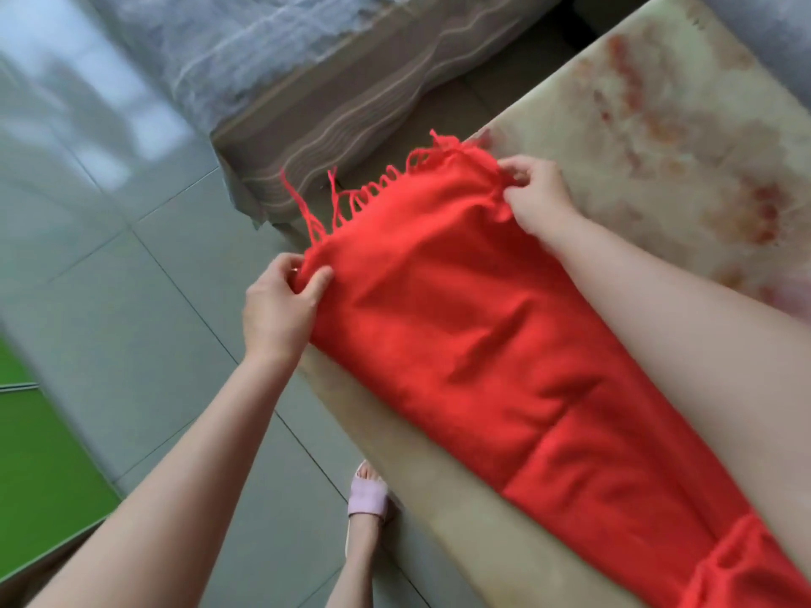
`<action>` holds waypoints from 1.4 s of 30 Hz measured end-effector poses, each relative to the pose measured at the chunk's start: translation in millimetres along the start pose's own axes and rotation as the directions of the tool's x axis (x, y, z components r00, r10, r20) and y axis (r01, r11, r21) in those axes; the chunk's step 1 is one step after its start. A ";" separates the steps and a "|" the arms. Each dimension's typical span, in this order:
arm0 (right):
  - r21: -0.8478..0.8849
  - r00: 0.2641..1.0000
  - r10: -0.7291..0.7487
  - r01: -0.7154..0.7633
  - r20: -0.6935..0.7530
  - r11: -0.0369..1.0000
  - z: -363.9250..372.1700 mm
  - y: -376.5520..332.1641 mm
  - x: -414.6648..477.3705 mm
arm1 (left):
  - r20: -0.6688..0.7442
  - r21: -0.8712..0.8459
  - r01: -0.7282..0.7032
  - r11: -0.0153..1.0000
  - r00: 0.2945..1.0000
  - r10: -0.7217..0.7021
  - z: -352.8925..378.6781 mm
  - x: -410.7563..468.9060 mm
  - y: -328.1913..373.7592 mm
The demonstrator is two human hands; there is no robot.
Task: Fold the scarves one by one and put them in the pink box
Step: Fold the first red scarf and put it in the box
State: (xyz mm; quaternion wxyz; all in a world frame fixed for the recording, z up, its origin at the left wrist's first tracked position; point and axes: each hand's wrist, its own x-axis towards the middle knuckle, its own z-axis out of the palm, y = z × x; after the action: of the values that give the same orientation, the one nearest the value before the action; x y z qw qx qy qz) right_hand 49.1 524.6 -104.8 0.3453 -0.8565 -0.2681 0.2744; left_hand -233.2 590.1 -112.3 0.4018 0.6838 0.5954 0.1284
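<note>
A grey tiled floor (pixel 131 300) fills the left half of the view, and a pale surface (pixel 658 125) with a faded reddish flower pattern runs diagonally across the right half. Stretched lengthwise along this surface lies the red scarf (pixel 461 322), reaching from the lower right corner of the view up to the surface's left edge. A step between layers crosses the cloth low down, where the scarf lies doubled over itself. Beyond the surface stands a bed (pixel 329 111) with a striped side and a rumpled grey cover on top. A bright green panel (pixel 39 476) shows at the lower left. Both bare forearms reach in toward the scarf's far end. The left hand (pixel 281 305) pinches the corner of that end between thumb and curled fingers, out past the surface's edge above the floor. The right hand (pixel 535 195) pinches the opposite corner over the surface, its fingers bunching the cloth. Below, on the floor beside the surface, a foot wears a pink slipper (pixel 367 498). The scarf's fringe (pixel 351 199) of thin red strands sticks out loosely between the two hands.
</note>
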 end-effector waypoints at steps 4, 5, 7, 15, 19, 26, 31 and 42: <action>-0.187 0.997 0.043 -0.030 0.065 0.982 12.2 8.7 0.3 | 0.019 0.141 0.068 0.988 0.997 -0.071 2.6 0.9 -10.9; -0.221 0.999 0.020 -0.009 0.048 0.975 12.5 6.4 1.1 | -0.040 0.132 0.090 0.987 0.996 -0.085 1.0 1.0 -10.4; -0.244 0.999 -0.013 0.005 -0.031 0.970 10.2 2.3 1.2 | -0.127 0.117 0.121 0.986 0.986 -0.106 0.0 3.1 -9.8; -0.284 0.991 0.129 -0.117 0.024 0.952 -9.7 39.0 -15.5 | -0.020 0.182 0.206 0.961 0.978 -0.206 4.5 -6.4 -10.3; -0.345 0.984 0.167 -0.135 0.067 0.929 -24.3 56.4 -29.0 | 0.054 0.196 0.191 0.962 0.977 -0.205 -13.9 -15.4 -23.6; -0.399 0.993 0.112 -0.087 0.040 0.913 -36.6 71.8 -55.7 | -0.176 0.261 0.086 0.962 0.984 -0.040 -23.2 13.9 -10.7; -0.380 0.993 0.074 -0.102 -0.088 0.919 -33.6 75.9 -69.6 | -0.131 0.125 0.104 0.987 0.988 -0.088 -12.8 20.5 -8.8; -0.578 0.972 -0.194 0.234 0.131 0.782 43.4 90.2 -279.7 | 0.172 -0.311 0.331 0.891 0.942 -0.290 -9.9 -0.2 -23.4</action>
State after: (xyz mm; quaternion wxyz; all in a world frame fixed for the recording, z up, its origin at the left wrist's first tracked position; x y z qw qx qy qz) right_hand -152.4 306.7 -118.3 0.0827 -0.8758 -0.4464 0.1643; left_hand -256.4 593.2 -122.3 0.5629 0.5078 0.6409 0.1203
